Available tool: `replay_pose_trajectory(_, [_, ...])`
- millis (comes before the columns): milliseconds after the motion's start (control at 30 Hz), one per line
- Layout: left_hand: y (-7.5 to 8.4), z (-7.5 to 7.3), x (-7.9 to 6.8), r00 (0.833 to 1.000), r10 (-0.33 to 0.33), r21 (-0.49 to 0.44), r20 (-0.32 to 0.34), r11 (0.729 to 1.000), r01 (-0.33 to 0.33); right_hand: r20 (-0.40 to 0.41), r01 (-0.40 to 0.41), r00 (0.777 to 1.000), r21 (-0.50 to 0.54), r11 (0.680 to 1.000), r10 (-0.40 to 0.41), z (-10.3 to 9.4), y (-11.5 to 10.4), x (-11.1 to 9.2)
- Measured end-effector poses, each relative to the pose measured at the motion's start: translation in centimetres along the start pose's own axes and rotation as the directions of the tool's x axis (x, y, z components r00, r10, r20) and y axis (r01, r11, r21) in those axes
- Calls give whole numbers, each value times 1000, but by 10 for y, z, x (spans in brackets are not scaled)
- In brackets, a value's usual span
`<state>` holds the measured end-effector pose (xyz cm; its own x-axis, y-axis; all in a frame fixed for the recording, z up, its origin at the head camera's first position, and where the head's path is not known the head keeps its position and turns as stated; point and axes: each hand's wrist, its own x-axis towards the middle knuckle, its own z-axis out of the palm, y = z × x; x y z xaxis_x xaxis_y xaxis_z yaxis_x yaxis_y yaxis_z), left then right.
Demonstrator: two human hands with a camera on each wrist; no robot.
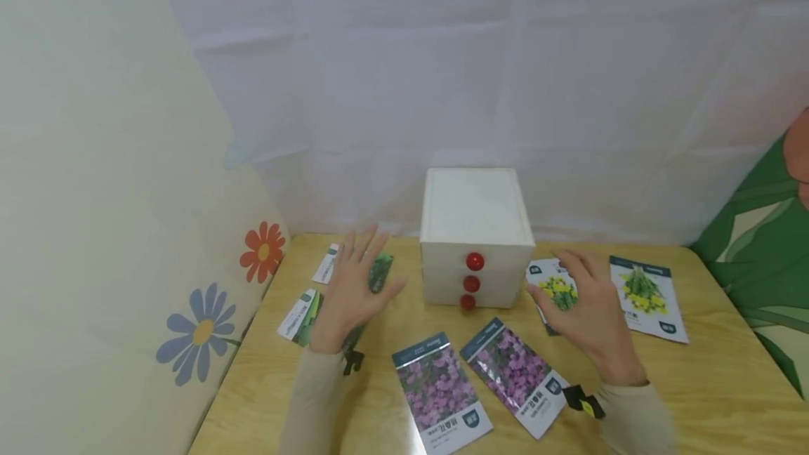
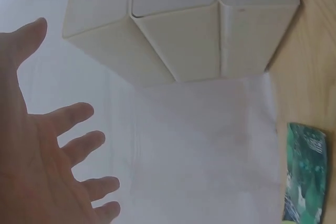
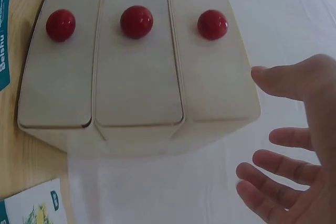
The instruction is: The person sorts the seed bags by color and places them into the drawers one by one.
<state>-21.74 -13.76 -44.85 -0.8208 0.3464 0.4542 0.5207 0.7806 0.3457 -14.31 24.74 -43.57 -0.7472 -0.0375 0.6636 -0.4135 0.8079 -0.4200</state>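
Note:
My left hand (image 1: 357, 290) hovers with fingers spread over the left side of the table, holding nothing. Beneath it lie green-printed seed packets (image 1: 297, 316), partly hidden by the hand. Between my hands stands a white three-drawer box (image 1: 477, 206), its drawers closed, each with a round red knob (image 1: 475, 261). To the right of the box my right hand (image 1: 594, 311) is raised with thumb and fingers apart, also holding nothing. Behind it are two yellow-flower seed packets, one beside the box (image 1: 559, 290) and one farther right (image 1: 654, 300). Neither hand touches the box in the wrist views.
Two purple-flower seed packets, one left (image 1: 439, 392) and one right (image 1: 518, 378), lie in front of the box on the wooden table (image 1: 253, 399). A white cloth (image 1: 404, 90) hangs behind. Flower-patterned panels border the left (image 1: 107, 230) and right (image 1: 771, 251).

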Motion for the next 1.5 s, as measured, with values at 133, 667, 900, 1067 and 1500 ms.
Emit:
replay_pose_trajectory(133, [5, -3, 12, 997, 67, -84, -34, 994, -70, 5, 58, 998, 26, 998, -58, 5, -8, 7])
replay_pose_trajectory(667, [28, 7, 57, 977, 208, -321, -41, 924, -210, 6, 201, 979, 107, 974, -203, 38, -33, 18])
replay_pose_trajectory(900, [30, 17, 64, 967, 250, -354, -55, 900, -252, -8, 203, 979, 110, 973, -204, 51, -41, 19])
replay_pose_trajectory(1067, [28, 25, 67, 966, 255, -371, -48, 893, -254, -20, 211, 977, 104, 972, -210, 60, -44, 19])
replay_pose_trajectory(1500, [27, 35, 74, 946, 306, -437, -112, 839, -323, -76, 245, 968, 60, 968, -240, 78, -50, 21])
